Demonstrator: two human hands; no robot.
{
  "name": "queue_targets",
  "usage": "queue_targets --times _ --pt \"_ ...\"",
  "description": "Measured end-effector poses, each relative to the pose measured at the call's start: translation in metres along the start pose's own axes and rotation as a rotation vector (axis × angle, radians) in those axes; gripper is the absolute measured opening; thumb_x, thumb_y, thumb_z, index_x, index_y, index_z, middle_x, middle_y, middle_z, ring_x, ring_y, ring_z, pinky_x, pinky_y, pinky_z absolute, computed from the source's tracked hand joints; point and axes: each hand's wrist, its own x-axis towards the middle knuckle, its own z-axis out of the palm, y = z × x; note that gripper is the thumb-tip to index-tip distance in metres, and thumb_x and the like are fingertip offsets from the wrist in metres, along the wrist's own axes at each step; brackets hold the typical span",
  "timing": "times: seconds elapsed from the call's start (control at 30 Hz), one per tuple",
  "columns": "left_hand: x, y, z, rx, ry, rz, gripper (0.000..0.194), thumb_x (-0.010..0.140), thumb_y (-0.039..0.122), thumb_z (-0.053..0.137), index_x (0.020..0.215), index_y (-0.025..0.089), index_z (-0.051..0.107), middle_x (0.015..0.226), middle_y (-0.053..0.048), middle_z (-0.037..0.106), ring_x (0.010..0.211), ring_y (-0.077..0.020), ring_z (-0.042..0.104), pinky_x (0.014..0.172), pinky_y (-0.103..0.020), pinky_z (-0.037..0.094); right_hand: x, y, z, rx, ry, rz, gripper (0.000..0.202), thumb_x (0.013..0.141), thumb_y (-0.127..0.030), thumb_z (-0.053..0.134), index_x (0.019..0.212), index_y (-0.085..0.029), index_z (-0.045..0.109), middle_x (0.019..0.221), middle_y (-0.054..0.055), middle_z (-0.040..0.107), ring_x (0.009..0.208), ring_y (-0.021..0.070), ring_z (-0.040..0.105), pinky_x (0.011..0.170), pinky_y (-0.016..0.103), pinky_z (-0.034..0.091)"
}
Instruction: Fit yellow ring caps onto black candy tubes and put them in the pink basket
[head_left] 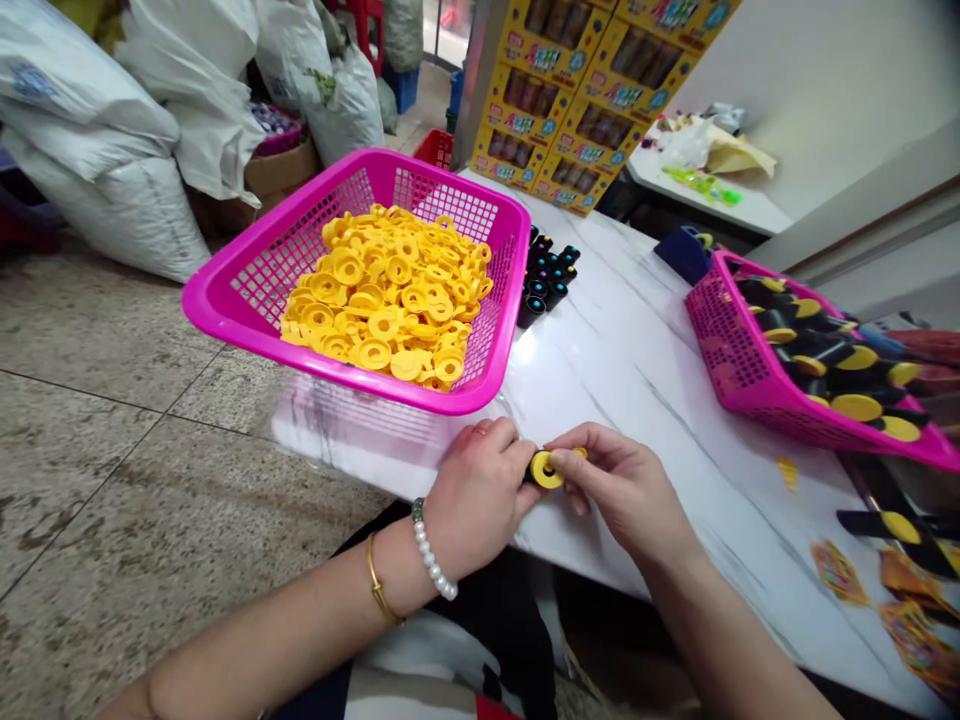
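One yellow disc (551,482) between right hand (628,488), pinching it, and left hand (480,482), gripping tube (529,471)

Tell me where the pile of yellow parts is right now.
In the head view, the yellow parts lie in the pink basket left of centre, beyond the left hand, with a cluster of black tubes just right of the basket.

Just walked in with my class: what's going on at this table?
A person's left hand holds a black tube; the right hand holds a yellow piece against its end. A pink basket of yellow pieces sits ahead, more black tubes beside it. A second pink basket, at the right, holds black-and-yellow tubes.
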Motion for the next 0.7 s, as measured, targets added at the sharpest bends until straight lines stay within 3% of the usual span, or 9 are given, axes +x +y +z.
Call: queue_targets --times 0.27,0.53,0.7 --pt "0.0005 0.0001 0.0001 -0.002 0.001 -0.008 0.011 0.084 0.029 0.065 0.089 0.019 0.062 0.089 -0.002 0.053 0.088 -0.0199 0.050 0.080 -0.033 0.044 -0.0080 0.0056 0.0087 -0.030 0.196 -0.068 0.026 0.079 -0.039 0.073 0.083 -0.015 0.066 0.052 -0.002 0.056 0.041 0.0068 0.045 0.040 0.017 0.034" --pt "0.0005 0.0000 0.0003 0.006 -0.024 0.004 0.012 0.084 0.027 0.067 0.091 0.019 0.063 0.089 -0.002 0.054 0.087 -0.0200 0.051 0.081 -0.034 0.043 -0.0002 0.0094 0.0041 0.051 0.019 -0.006 0.025 0.083 -0.040 0.069 0.081 -0.017 0.059 0.053 -0.004 0.054 0.041 0.0063 0.043 0.041 0.018 0.030" --pt "0.0010 -0.0010 -0.0077 -0.060 -0.022 0.031 0.015 0.083 0.030 0.066 0.093 0.018 0.065 0.087 -0.003 0.055 0.084 -0.0199 0.052 0.078 -0.033 0.042 -0.0007 0.0069 0.0066 0.051 -0.005 -0.006 0.028 0.084 -0.041 0.067 0.080 -0.017 0.054 0.054 -0.005 0.053 0.041 0.0058 0.040 0.041 0.018 0.027"
